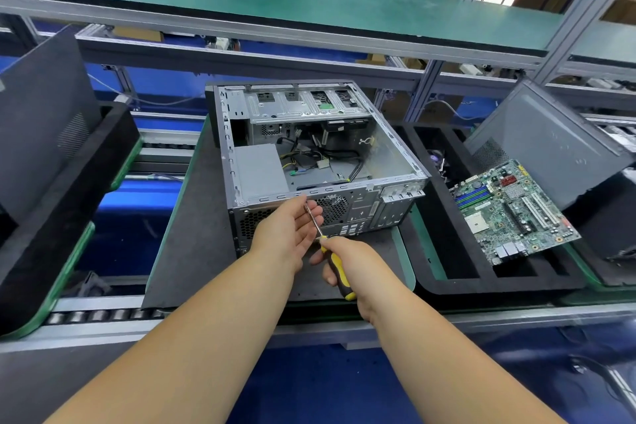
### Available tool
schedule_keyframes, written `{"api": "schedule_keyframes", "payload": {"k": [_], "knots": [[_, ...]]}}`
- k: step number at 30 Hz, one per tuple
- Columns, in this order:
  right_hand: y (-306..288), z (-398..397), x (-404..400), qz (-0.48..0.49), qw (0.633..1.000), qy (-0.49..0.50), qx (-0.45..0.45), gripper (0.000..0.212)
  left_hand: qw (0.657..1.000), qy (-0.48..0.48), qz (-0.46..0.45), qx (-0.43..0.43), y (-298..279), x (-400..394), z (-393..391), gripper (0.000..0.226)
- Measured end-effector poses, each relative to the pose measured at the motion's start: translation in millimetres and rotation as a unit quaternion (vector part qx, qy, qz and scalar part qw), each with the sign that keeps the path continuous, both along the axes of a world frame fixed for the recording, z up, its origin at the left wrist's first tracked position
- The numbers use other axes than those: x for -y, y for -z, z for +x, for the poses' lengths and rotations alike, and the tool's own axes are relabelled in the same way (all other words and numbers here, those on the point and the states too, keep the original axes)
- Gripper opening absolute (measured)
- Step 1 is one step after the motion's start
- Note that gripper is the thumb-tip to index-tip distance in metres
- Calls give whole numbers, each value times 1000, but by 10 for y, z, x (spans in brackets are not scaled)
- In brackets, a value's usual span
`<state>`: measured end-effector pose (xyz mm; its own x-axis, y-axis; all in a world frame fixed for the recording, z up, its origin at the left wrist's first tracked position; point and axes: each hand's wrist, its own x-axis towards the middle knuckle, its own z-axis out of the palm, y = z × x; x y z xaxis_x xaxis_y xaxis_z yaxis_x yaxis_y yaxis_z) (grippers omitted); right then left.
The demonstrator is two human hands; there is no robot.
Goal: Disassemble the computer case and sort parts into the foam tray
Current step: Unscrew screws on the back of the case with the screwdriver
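Head view: screwdriver (339,268) in right-hand fingers (330,244).

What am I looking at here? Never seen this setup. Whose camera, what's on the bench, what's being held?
There is one picture, taken by a wide-angle camera on a person's head, looking down at their two bare arms. No robot is involved.

On the dark mat stands an open computer case, its side panel off, with cables and a grey power supply box inside. To its right a black foam tray holds a green motherboard, already taken out.

The right hand grips a yellow and black screwdriver. The left hand steadies its metal shaft with the fingers, and the tip sits at the case's rear top edge.
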<state>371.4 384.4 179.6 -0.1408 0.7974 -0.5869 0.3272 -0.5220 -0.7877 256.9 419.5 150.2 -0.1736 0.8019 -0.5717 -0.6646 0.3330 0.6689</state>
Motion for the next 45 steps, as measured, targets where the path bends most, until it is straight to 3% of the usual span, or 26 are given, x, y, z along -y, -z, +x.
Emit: {"api": "schedule_keyframes", "payload": {"k": [11, 18, 26, 32, 45], "knots": [[6, 52, -24, 6, 999, -17, 47, 35, 1000, -1, 16, -9, 30, 38, 17, 16], [39, 258, -78, 21, 999, -7, 43, 13, 1000, -7, 15, -1, -31, 87, 93, 26], [145, 760, -317, 193, 979, 52, -42, 2, 978, 146, 45, -142, -81, 86, 442, 33], [186, 1064, -482, 182, 980, 55, -60, 9, 950, 241, 82, -179, -121, 10, 867, 34], [385, 2027, -1011, 213, 975, 64, -4, 9, 944, 261, 47, -198, -50, -431, 1786, 31]]}}
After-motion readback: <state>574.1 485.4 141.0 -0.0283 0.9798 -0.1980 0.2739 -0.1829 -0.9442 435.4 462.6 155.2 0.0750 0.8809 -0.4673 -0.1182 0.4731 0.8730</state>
